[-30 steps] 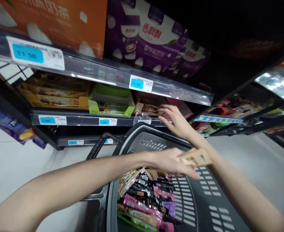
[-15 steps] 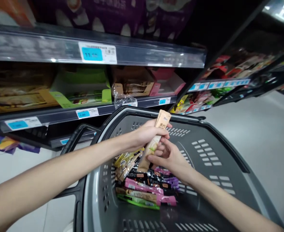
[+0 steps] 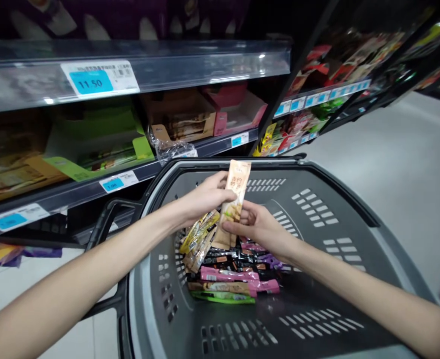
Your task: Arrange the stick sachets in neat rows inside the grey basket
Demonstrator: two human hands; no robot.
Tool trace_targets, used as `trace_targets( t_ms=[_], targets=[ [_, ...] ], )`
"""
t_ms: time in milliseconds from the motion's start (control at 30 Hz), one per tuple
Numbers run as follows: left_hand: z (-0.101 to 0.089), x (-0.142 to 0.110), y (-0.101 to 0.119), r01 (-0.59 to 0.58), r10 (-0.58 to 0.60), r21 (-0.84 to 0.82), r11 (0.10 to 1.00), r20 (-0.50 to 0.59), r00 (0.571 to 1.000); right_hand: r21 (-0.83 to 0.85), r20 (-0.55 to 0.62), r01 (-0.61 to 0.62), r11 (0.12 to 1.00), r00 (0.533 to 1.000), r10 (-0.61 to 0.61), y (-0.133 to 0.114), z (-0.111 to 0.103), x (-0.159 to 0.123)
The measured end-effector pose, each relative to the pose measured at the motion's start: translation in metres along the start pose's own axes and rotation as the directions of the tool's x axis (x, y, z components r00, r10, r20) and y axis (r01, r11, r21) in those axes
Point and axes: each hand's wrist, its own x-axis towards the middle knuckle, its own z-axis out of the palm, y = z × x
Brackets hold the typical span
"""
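Observation:
Above the basket, a tan stick packet (image 3: 238,179) with printed characters is held between both my hands; it may be more than one packet stacked. My left hand (image 3: 210,194) grips it from the left, thumb lying across its front. From the right, my right hand (image 3: 257,224) pinches its lower part, the fingers partly hidden behind it. Below them stands a grey plastic basket (image 3: 317,259). Inside, at its left, lie several stick packets: yellow ones (image 3: 199,230), black ones (image 3: 223,259), pink ones (image 3: 229,274) and a green one (image 3: 223,297).
Beyond the basket, a low shelf (image 3: 208,144) carries a green open box (image 3: 93,124), a brown box (image 3: 205,124) holding packets and a pink box (image 3: 242,112). Crumpled clear plastic (image 3: 171,149) hangs at its edge. A black basket handle (image 3: 106,224) stands at left.
My right hand came back from the shelf to the packet, joining my left hand. Both hands now hold the packet more upright over the basket. The view has shifted right.

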Motion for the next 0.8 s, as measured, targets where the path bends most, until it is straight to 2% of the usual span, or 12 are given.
trace_targets(
  t_ms=[200, 400, 567, 800],
  targets=[
    [-0.001, 0.002, -0.002, -0.088, 0.090, 0.086, 0.992, -0.023, 0.996, -0.037, -0.081, 0.090, 0.995, 0.992, -0.093, 0.005, -0.010, 0.007],
    [-0.004, 0.006, -0.004, -0.191, 0.184, -0.017, 0.981, -0.196, 0.963, -0.067, -0.248, 0.068, 0.995, 0.965, -0.082, 0.000, -0.022, 0.010],
    [-0.006, 0.007, -0.006, -0.197, 0.184, -0.043, 0.980, -0.203, 0.962, 0.027, -0.234, 0.035, 0.999, 0.972, -0.028, -0.006, -0.030, 0.010],
    [-0.006, 0.006, -0.006, -0.147, 0.132, -0.092, 0.985, -0.158, 0.979, 0.001, -0.236, 0.133, 0.991, 0.963, -0.130, -0.007, -0.023, 0.006]
  ],
)
